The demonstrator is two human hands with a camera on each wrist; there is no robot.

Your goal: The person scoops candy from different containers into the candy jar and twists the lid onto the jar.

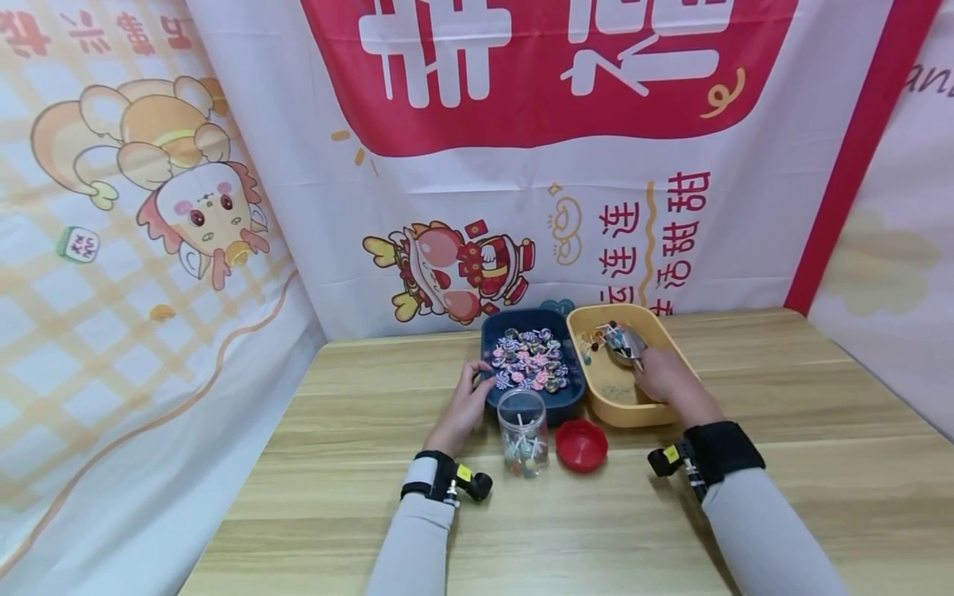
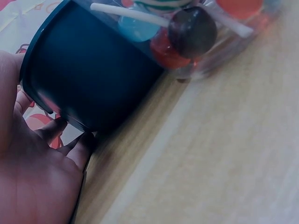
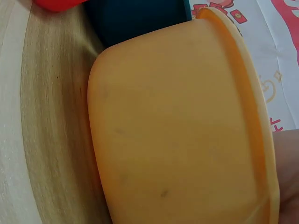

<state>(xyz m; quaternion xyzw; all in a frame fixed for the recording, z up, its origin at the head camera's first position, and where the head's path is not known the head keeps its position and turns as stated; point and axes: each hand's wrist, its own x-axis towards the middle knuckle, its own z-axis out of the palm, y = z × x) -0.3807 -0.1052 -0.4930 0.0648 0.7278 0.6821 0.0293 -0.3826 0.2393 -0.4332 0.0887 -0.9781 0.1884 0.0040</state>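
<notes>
My left hand (image 1: pixel 468 404) grips the left side of a dark blue tub (image 1: pixel 574 381), which holds many swirl-patterned candies (image 1: pixel 531 358). In the left wrist view, its fingers (image 2: pixel 51 133) lie against the tub's wall and rim. Inside a yellow tub (image 1: pixel 622 416), my right hand (image 1: pixel 665 377) holds a metal scoop (image 1: pixel 629 343) by its handle. Several lollipops (image 1: pixel 613 331) lie in and around the scoop at the far left part of this tub. The right wrist view shows mostly the yellow tub's outer wall (image 3: pixel 177 121); the scoop is hidden there.
A clear plastic jar (image 1: pixel 523 434), partly filled with lollipops, stands in front of the dark blue tub. Beside it lies a red lid (image 1: pixel 581 447). All stand on a wooden table (image 1: pixel 358 497), with a printed cloth (image 1: pixel 417 190) hanging behind.
</notes>
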